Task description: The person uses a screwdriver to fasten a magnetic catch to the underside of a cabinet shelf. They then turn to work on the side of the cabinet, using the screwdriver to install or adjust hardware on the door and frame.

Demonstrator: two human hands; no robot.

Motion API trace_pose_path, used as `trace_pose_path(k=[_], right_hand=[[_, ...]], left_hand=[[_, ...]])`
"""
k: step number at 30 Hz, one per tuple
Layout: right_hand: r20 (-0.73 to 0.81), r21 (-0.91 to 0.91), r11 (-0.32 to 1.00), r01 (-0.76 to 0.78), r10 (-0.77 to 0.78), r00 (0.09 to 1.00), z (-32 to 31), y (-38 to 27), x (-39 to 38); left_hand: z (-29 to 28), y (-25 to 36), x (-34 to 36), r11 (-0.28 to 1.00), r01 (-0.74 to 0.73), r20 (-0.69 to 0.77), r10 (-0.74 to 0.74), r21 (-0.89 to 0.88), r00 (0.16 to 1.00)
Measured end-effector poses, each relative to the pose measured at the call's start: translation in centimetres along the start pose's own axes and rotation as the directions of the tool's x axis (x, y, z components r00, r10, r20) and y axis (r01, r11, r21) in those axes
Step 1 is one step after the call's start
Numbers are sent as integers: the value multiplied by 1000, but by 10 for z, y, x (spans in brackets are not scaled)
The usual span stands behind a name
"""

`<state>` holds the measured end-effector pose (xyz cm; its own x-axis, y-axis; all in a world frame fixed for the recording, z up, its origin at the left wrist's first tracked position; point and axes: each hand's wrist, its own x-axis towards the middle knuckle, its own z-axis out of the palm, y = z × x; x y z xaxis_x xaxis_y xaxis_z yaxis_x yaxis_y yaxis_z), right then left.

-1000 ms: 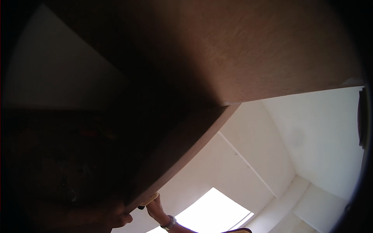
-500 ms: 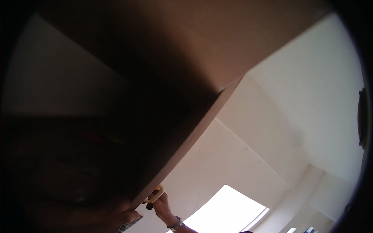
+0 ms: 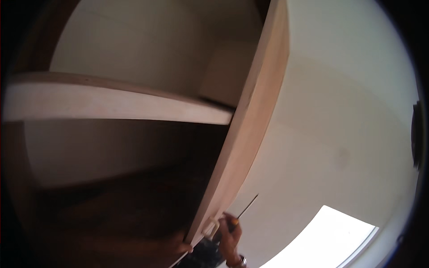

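Since half a second ago the view has swung: the post [image 3: 250, 120] stands steeper, a pale shelf [image 3: 111, 102] has come into sight, and a thin metal shaft now shows clear of the right hand [image 3: 230, 236]. That shaft belongs to a screwdriver [image 3: 248, 206], slanting up and away from the post's outer edge, low down, with orange at its base. The right hand's fingers are closed round it, just beside a cream handle [image 3: 211, 227] at the post's lower end. The left hand [image 3: 186, 247] has its fingers against the post's inner edge there; whether they grip, I cannot tell. A watch [image 3: 242, 261] circles the right wrist. Beyond are a pale wall [image 3: 339, 111] and a bright window [image 3: 324, 241].
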<state>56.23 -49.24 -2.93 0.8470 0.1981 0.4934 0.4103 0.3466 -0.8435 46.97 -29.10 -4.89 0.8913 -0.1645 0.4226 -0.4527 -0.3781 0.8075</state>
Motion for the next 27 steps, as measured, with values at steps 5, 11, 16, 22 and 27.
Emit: trace_pose_path(k=[5,11,16,22,27], right_hand=[[75,-94,988,123,-116,990,24,-18,9],[122,-32,986,162,-157,980,26,-40,5],[132,-135,986,97,-79,988,15,-30,20],[84,-227,957,178,-163,983,-7,-4,29],[99,-210,970,124,-105,990,-15,-6,30]], left_hand=[[-64,12,17,989,91,16,-94,120,995],[-144,55,48,953,131,19,-142,271,990],[-193,55,66,743,39,78,-122,668,989],[-172,11,53,535,-112,251,-194,838,948],[-149,-10,52,628,9,146,-194,778,970]])
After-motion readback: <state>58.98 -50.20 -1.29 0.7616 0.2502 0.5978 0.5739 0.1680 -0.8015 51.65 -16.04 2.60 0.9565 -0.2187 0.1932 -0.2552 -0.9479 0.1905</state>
